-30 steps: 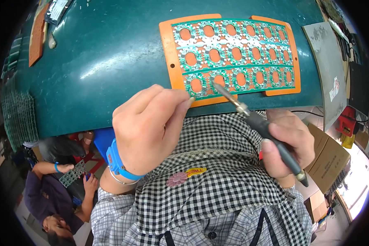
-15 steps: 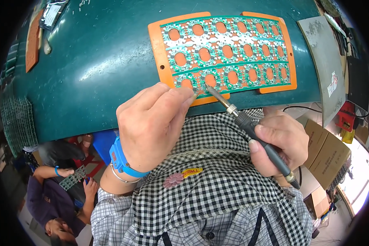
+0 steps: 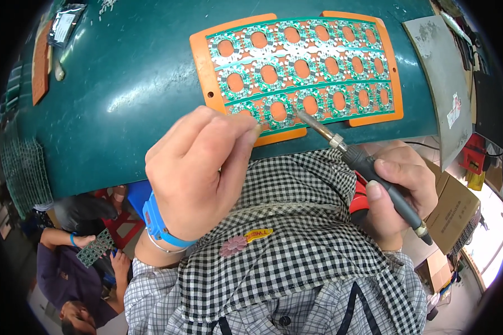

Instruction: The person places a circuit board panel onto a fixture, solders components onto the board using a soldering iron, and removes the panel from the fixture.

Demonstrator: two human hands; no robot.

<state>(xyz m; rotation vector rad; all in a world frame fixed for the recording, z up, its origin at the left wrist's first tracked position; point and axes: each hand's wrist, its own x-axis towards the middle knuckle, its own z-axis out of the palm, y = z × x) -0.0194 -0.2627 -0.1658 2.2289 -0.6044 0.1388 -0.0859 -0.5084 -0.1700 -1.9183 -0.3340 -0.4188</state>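
A green panel of ring-shaped circuit boards (image 3: pixel 285 54), set out in three rows, lies in an orange tray (image 3: pixel 202 67). My right hand (image 3: pixel 399 195) is wrapped round a soldering iron (image 3: pixel 363 164). The iron slants up to the left, its tip at the front row of boards, just right of the second opening; whether it touches is too small to tell. My left hand (image 3: pixel 198 162) is closed in a pinch at the panel's front left corner. Whatever its fingertips hold, if anything, cannot be made out, and the hand covers part of the front left board.
A grey sheet (image 3: pixel 433 67) stands by the green table's (image 3: pixel 117 134) right edge. At the left lie an orange strip (image 3: pixel 41 67) and a packet (image 3: pixel 66 25). A green mesh stack (image 3: pixel 25 170) is beyond. A seated co-worker (image 3: pixel 67 273) holds a board panel (image 3: pixel 96 248). Cardboard boxes (image 3: pixel 452 212) sit at right.
The soldering iron's tip has moved right along the front row, away from the second board's opening. My right hand has shifted right. My left hand and the tray appear slightly further left.
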